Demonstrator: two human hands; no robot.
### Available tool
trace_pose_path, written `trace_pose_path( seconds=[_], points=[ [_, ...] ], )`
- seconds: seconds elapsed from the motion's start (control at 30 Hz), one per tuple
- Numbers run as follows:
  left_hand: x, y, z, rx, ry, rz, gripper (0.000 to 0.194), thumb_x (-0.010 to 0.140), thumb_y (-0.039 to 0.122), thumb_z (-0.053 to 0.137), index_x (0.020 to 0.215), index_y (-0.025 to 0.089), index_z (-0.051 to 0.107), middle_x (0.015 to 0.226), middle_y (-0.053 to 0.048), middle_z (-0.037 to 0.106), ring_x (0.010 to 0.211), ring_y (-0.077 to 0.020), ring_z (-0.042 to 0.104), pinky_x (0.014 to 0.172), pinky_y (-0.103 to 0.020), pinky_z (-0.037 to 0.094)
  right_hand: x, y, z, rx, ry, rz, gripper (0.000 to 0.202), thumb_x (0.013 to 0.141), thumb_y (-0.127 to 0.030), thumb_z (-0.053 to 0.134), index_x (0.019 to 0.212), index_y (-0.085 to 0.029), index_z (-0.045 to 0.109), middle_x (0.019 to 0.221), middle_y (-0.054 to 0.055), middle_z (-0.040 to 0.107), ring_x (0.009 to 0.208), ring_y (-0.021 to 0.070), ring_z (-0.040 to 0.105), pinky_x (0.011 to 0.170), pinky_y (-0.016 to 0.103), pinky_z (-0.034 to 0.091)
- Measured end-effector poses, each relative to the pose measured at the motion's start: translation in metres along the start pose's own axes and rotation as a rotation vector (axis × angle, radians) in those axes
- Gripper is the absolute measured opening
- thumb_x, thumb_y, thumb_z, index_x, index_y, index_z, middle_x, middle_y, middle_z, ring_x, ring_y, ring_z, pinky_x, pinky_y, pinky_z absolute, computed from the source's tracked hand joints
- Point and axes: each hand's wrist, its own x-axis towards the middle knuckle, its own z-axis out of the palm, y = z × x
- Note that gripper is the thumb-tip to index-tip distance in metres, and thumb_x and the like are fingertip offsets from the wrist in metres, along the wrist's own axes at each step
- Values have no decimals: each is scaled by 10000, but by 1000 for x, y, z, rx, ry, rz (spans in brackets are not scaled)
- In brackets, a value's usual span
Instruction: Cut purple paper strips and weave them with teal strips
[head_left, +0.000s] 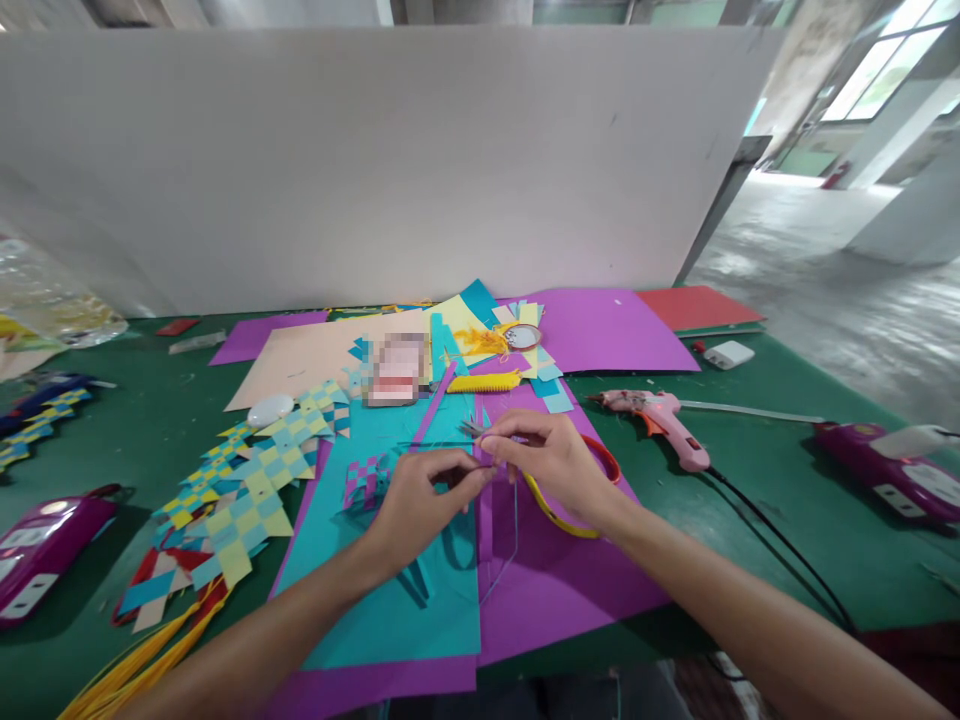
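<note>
Green table (765,460), teal sheet (390,620) left, purple sheet (570,590) right. Your left hand (420,495) and right hand (559,460) pinch closed, tips together, apparently on thin thread (516,525); its tail runs nearward, closer to your right.

A green table (825,500) fills the near part of the scene. At its far side stands a wide, pale panel (375,170), which hides much of the room behind. On the far right, a grey floor (795,250) reflects the light, and a whitish pillar (900,140) stands before a bright window (885,75) divided into panes.
</note>
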Motion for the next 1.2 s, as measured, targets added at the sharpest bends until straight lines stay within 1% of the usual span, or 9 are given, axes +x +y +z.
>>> trace_pose_path(
  seconds=[0.1, 0.2, 0.3, 0.4, 0.6, 0.73, 0.97, 1.07, 1.2],
  points=[
    [1, 1, 0, -12, -17, -4, 224, 854, 258, 594, 660, 160, 648, 519, 40, 582, 495, -79, 518, 494, -174, 375, 0, -1, 0, 40, 13, 27, 144, 767, -289, 706, 679, -177, 682, 663, -8, 614, 565, 97, 506, 527, 236, 403],
    [1, 4, 0, -22, -60, -20, 251, 842, 259, 607, 614, 158, 632, 494, 38, 569, 463, -77, 501, 478, -178, 374, 0, 0, -2, 95, 30, 52, 167, 758, -321, 720, 692, -172, 682, 629, -14, 597, 548, 97, 494, 517, 240, 392],
    [0, 6, 0, -20, -96, -33, 297, 839, 287, 624, 572, 158, 612, 473, 34, 558, 450, -80, 497, 480, -185, 382, 0, 0, -5, 130, 25, 41, 192, 767, -340, 716, 684, -173, 672, 613, -18, 583, 549, 95, 491, 522, 242, 387],
    [-1, 7, 1, -29, -144, -42, 318, 837, 310, 635, 559, 159, 607, 489, 25, 580, 469, -89, 527, 489, -188, 397, 1, 0, -7, 130, 27, 21, 208, 776, -351, 709, 678, -172, 670, 610, -16, 584, 555, 96, 495, 525, 245, 388],
    [-3, 6, 2, -64, -224, -83, 294, 839, 356, 639, 621, 159, 658, 537, 3, 622, 505, -107, 578, 508, -196, 440, 7, -1, -15, 115, 74, 7, 204, 772, -358, 716, 703, -167, 693, 595, -2, 603, 517, 97, 498, 501, 246, 398],
    [-3, 3, 4, -76, -272, -104, 282, 842, 369, 632, 673, 152, 695, 592, -17, 660, 518, -109, 600, 522, -197, 455, 10, -2, -21, 161, 145, 0, 204, 739, -369, 747, 734, -167, 716, 597, 0, 609, 511, 98, 498, 493, 247, 395],
    [-4, 3, 6, -89, -338, -147, 361, 862, 402, 596, 612, 148, 650, 488, 13, 581, 465, -95, 567, 493, -188, 421, 11, -5, -23, 178, 170, -11, 198, 728, -359, 758, 721, -165, 721, 601, 0, 607, 519, 94, 484, 494, 243, 367],
    [-4, 5, 6, -84, -362, -136, 383, 876, 391, 574, 582, 151, 620, 470, 25, 556, 448, -88, 553, 485, -185, 407, 11, -5, -23, 177, 181, -16, 195, 723, -357, 761, 710, -167, 718, 589, -2, 602, 519, 95, 478, 496, 244, 361],
    [-2, 6, 5, -39, -376, -66, 375, 878, 357, 578, 561, 158, 587, 481, 24, 564, 477, -88, 545, 504, -185, 394, 12, -5, -24, 176, 175, -21, 192, 729, -358, 754, 705, -171, 714, 592, -4, 597, 522, 95, 479, 501, 247, 362]
  ],
)
